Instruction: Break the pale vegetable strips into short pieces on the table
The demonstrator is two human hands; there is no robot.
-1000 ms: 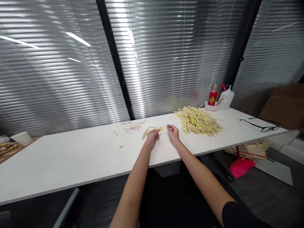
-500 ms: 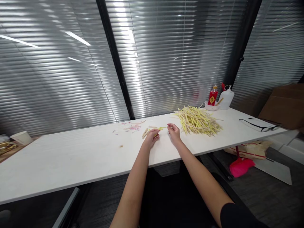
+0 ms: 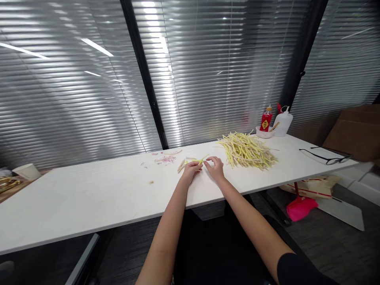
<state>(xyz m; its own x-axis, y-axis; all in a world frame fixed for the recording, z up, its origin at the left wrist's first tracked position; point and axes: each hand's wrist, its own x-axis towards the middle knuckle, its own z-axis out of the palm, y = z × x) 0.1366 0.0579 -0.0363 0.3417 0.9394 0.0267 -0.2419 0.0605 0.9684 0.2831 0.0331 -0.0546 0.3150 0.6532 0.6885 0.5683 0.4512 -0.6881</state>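
My left hand [image 3: 191, 171] is closed on a thin yellow strip [image 3: 204, 158] just above the table. The strip's free end points up and right, beyond the fingertips. Close by on the right is my right hand [image 3: 216, 168], thumb and forefinger apart, with nothing visible between them. Its fingertips are beside the strip; I cannot tell whether they touch it. Several beige strips [image 3: 181, 166] lie just left of my left hand, partly covered by it. A large loose heap of pale yellow and beige strips [image 3: 247, 151] lies to the right of my right hand.
Small pink and purple loops [image 3: 168, 159] are scattered on the white table [image 3: 97, 198]. A red bottle [image 3: 266, 120] in a shallow bowl [image 3: 265, 134] and a white squeeze bottle [image 3: 283, 124] stand at the back right. Eyeglasses [image 3: 332, 160] lie near the right end.
My right hand has let go of the strip's end and moved slightly left, fingers opening. The strip's free end now tilts upward. My left hand has shifted slightly right.
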